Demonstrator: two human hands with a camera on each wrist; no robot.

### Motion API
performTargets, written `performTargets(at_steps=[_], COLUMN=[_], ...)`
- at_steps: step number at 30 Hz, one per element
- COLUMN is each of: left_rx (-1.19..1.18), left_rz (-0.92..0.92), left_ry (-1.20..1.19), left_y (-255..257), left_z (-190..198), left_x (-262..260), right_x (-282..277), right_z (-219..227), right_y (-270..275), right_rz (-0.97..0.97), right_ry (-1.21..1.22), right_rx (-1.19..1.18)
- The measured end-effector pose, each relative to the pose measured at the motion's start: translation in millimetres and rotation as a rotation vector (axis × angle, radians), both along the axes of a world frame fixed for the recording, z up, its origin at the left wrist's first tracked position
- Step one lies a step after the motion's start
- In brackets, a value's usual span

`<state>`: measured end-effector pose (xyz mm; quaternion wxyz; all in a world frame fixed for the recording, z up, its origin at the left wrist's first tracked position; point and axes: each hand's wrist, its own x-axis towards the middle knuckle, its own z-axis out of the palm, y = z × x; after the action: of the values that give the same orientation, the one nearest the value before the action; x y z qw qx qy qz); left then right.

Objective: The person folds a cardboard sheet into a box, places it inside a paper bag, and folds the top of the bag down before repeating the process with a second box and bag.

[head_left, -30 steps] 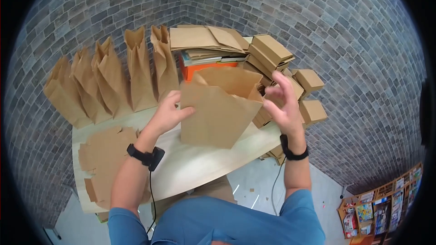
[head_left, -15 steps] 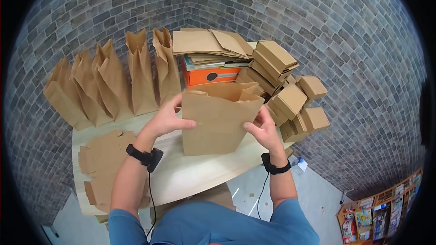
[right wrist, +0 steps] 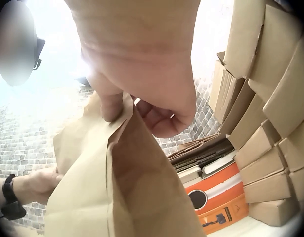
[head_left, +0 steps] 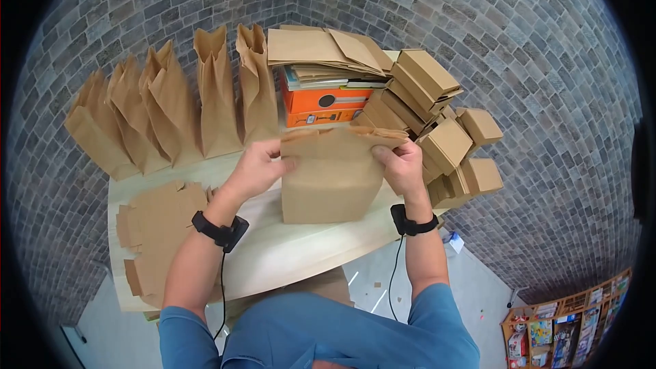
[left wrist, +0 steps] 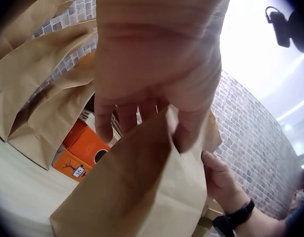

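Note:
A brown paper bag [head_left: 331, 184] stands upright over the table in front of me, its top edge drawn nearly flat. My left hand [head_left: 263, 166] grips its upper left side, thumb on the near face and fingers behind. On the opposite upper corner, my right hand [head_left: 403, 166] pinches the paper between thumb and fingers. From the left wrist, the bag [left wrist: 127, 187] shows a folded-in side under the left hand [left wrist: 157, 64]. In the right wrist view, the right hand [right wrist: 142, 69] holds the bag's top edge, and the side panel of the bag [right wrist: 78, 192] creases inward.
Several standing paper bags [head_left: 167, 109] line the table's left. Flattened cardboard [head_left: 160, 232] lies at the left front. Behind the held bag, an orange box [head_left: 324, 100] bears books and flat brown sheets [head_left: 328, 51]. Small cardboard boxes [head_left: 444, 143] are piled at the right.
The right hand came in from beside the bag, took its right side, then moved up to the top corner. The bag's mouth went from wide open to nearly flat. The left hand kept its hold.

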<state>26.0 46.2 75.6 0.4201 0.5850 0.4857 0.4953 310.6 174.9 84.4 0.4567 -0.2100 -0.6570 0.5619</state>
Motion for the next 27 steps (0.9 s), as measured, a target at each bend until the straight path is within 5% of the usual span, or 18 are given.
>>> performTargets(at_steps=[5, 9, 13, 15, 17, 21, 27], left_rx=[0.259, 0.218, 0.374, 0.406, 0.665, 0.721, 0.705], left_rz=[0.18, 0.128, 0.137, 0.142, 0.247, 0.237, 0.236], left_ry=[-0.015, -0.055, 0.387, 0.55, 1.005, 1.127, 1.295], left_y=[-9.2, -10.8, -12.4, -16.2, -16.7, -6.8, -18.0], left_z=[34.9, 58.9, 83.8, 96.0, 102.8, 100.6, 101.8], left_x=[14.5, 23.1, 20.5, 23.4, 36.9, 58.7, 30.8], right_x=[0.1, 4.2, 8.1, 5.5, -6.3, -20.2, 0.5], right_z=[11.8, 21.2, 54.3, 77.0, 97.7, 119.8, 116.5], right_y=[-15.4, -11.9, -17.8, -22.1, -31.2, -46.0, -29.9], right_rz=[0.026, 0.082, 0.001, -0.016, -0.009, 0.006, 0.028], right_ry=[0.051, -0.034, -0.14, -0.384, -0.5, -0.804, -0.767], right_rx=[0.047, 0.153, 0.321, 0.584, 0.731, 1.091, 1.038])
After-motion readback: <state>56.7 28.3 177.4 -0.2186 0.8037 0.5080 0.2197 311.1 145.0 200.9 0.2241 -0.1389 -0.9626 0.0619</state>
